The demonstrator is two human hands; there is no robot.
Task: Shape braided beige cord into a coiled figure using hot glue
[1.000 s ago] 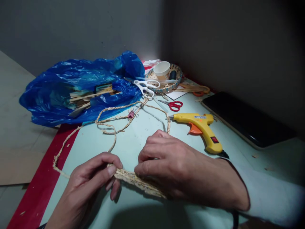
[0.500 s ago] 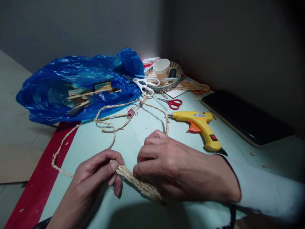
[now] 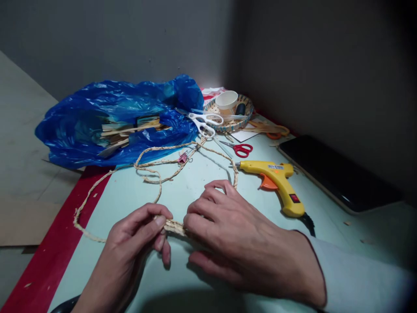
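My left hand (image 3: 130,241) pinches one end of a thick strip of coiled straw rope (image 3: 175,227) between thumb and fingers. My right hand (image 3: 241,237) is curled over the strip's other part, its fingers on the rope and its thumb lower down, spread away. Most of the strip is hidden under that hand. A long loose length of twisted straw rope (image 3: 85,204) runs from the work across the table in loops. Among these loops sits a small pink binder clip (image 3: 183,158). Just beyond my right hand lies a yellow glue gun (image 3: 270,170) with an orange trigger.
A blue plastic bag (image 3: 127,98) holding flat strips lies at the back left. White-handled scissors (image 3: 208,118) lean by a woven basket (image 3: 224,128) with a white cup (image 3: 227,101). Red-handled scissors (image 3: 243,150) and a black phone (image 3: 339,174) lie to the right.
My right hand has shifted down along the strip and covers more of it, its thumb now spread apart below. My left hand keeps its pinch. The view has shifted slightly.
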